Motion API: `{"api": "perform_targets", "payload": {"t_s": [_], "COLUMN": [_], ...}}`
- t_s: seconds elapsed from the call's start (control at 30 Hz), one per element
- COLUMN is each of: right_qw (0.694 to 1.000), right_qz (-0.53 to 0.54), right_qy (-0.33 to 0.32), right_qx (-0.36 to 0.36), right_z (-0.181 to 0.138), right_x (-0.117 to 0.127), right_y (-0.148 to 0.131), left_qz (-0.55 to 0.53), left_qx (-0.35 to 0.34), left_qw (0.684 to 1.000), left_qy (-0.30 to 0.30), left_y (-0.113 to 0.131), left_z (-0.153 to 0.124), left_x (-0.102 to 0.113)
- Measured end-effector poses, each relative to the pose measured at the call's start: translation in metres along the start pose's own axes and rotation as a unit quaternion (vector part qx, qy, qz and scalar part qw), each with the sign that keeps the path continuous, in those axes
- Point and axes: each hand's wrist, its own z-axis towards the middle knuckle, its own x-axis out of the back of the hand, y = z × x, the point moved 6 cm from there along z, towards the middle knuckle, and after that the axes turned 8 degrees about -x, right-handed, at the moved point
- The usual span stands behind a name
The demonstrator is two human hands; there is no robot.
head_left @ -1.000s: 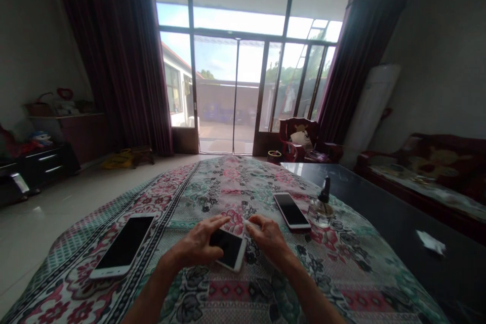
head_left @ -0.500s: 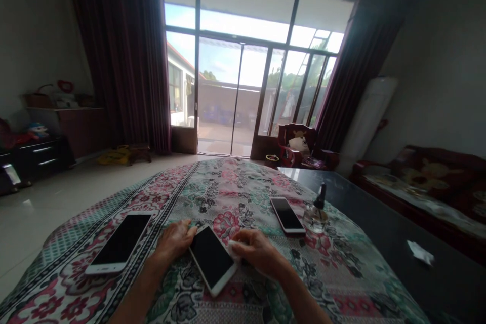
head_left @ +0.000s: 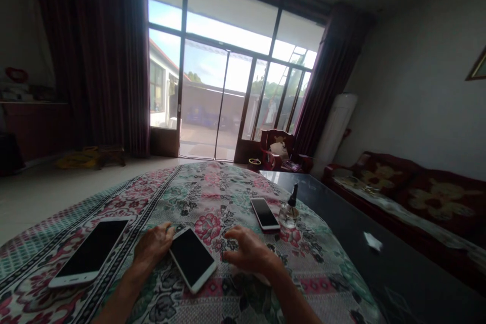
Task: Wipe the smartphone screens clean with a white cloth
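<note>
A white smartphone (head_left: pixel 193 259) with a dark screen lies face up on the flowered tablecloth, tilted at an angle. My left hand (head_left: pixel 154 245) is at its upper left edge, bent fingers against the corner. To the right of the phone, my right hand (head_left: pixel 248 250) hovers apart from it, thumb and forefinger spread. Something whitish (head_left: pixel 261 278) shows below the right palm; whether it is held or lying on the cloth is unclear. A second, larger white phone (head_left: pixel 91 253) lies at the left. A third phone (head_left: pixel 265 213) lies beyond my right hand.
A clear glass bottle (head_left: pixel 289 216) with a black top stands beside the third phone. The patterned tablecloth (head_left: pixel 212 192) covers the round table. To the right is a dark tabletop (head_left: pixel 341 217) with a crumpled white tissue (head_left: pixel 372 242). A red sofa (head_left: pixel 417 187) stands beyond it.
My right hand has moved away from the middle phone's right edge, and its thumb and forefinger have parted. My left hand stays at the phone. The whole view has swung to the right.
</note>
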Motion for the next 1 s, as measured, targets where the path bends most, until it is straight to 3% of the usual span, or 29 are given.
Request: {"api": "perform_targets", "payload": {"t_s": [0.07,0.17,0.3,0.57,0.83,0.93,1.0], "right_qw": [1.000,0.996,0.995,0.987,0.989,0.983,0.962], "right_qz": [0.007,-0.008,-0.019,-0.019,-0.003,0.069,0.193], "right_qy": [0.026,-0.054,-0.060,-0.061,-0.007,-0.008,-0.053], "right_qx": [-0.005,-0.068,-0.075,-0.145,-0.151,-0.169,-0.183], "right_z": [0.000,0.000,-0.004,-0.012,-0.004,0.005,0.011], "right_x": [-0.017,-0.058,-0.079,-0.087,-0.086,-0.078,-0.071], "right_y": [-0.017,-0.032,-0.044,-0.054,-0.047,-0.037,-0.031], "left_qz": [-0.017,-0.049,-0.088,-0.130,-0.179,-0.225,-0.261], "left_qx": [0.016,0.034,0.042,0.060,0.107,0.124,0.118], "left_qw": [1.000,0.998,0.995,0.988,0.974,0.959,0.949], "left_qy": [0.018,0.032,0.035,0.052,0.093,0.117,0.134], "left_y": [-0.004,-0.008,-0.009,-0.011,-0.017,-0.012,-0.003], "left_z": [-0.003,-0.010,-0.016,-0.019,-0.017,-0.014,-0.012], "left_x": [0.001,0.003,0.005,0.007,0.005,0.001,-0.004]}}
